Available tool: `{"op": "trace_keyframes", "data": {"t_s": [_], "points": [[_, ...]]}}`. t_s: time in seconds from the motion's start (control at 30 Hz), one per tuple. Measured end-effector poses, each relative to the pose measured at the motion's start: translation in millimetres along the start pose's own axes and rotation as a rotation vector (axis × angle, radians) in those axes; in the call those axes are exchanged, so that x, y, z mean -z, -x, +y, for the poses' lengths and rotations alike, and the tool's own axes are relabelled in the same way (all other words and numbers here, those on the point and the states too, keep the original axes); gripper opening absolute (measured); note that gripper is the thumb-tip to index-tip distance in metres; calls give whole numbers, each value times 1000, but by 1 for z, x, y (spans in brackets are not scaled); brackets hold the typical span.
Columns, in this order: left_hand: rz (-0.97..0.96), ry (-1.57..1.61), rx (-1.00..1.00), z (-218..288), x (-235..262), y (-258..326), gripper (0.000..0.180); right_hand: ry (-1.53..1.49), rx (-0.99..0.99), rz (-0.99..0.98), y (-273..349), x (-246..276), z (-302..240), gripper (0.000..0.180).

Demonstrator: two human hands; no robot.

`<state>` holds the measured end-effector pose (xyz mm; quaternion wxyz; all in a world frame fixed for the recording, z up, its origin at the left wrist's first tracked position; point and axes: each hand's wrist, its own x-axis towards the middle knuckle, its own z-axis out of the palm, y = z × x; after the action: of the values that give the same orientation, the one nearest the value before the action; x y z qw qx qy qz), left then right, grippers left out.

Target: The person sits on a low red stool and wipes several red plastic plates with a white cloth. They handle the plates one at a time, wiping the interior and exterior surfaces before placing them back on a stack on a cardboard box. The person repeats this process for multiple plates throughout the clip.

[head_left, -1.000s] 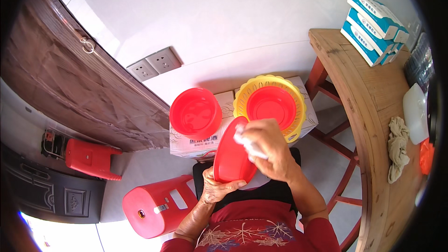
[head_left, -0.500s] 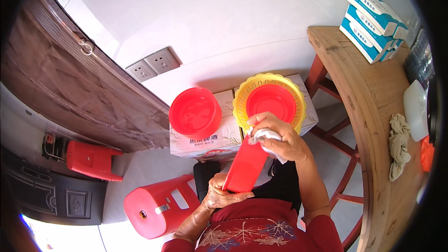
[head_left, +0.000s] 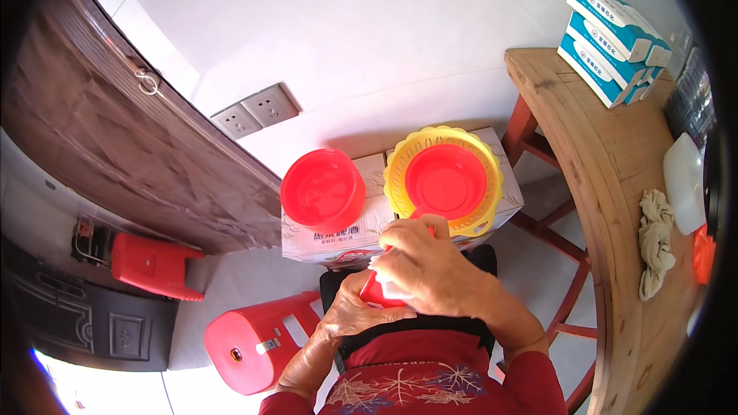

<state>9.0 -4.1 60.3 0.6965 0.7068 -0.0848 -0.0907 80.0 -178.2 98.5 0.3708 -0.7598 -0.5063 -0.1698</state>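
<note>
A long, flat red plastic piece (head_left: 373, 290) is held in front of my body, its far end reaching toward the yellow basket. My left hand (head_left: 357, 311) is closed around its near end. In my right hand (head_left: 438, 269), a crumpled white wiping cloth (head_left: 390, 283) is pressed against the near part of the piece; most of the piece lies hidden beneath this hand. Beyond my hands, a red bowl (head_left: 446, 184) sits inside a yellow scalloped basket (head_left: 396, 180). Left of the basket, a round red basin (head_left: 321, 192) holds what looks like clear liquid.
Cardboard boxes (head_left: 311, 240) support the basin and basket against the wall. A red plastic stool (head_left: 246, 350) lies at left; another red stool (head_left: 150, 265) is farther off. The wooden table (head_left: 569, 119) at right carries tissue boxes (head_left: 607, 46) and a beige cloth (head_left: 656, 242).
My right hand has moved left and nearer with the white cloth, from the piece's far end to its near part. My left hand keeps its hold.
</note>
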Motion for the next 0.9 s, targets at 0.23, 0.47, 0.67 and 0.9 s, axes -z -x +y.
{"op": "trace_keyframes", "data": {"t_s": [0.23, 0.47, 0.67, 0.9], "points": [[56, -27, -150, -11, -9, 6, 26, -222, -129, 197, 10, -5, 16, 36], [-4, -99, -326, -20, -9, 9, 23, -846, -899, 257, 28, -10, 59, 11], [89, -88, -274, -25, -11, 11, 24, -466, -463, 315, 21, -24, 40, 17], [308, -73, -261, -57, -4, 16, 28, 175, -4, 122, 13, -42, -29, 30]]}}
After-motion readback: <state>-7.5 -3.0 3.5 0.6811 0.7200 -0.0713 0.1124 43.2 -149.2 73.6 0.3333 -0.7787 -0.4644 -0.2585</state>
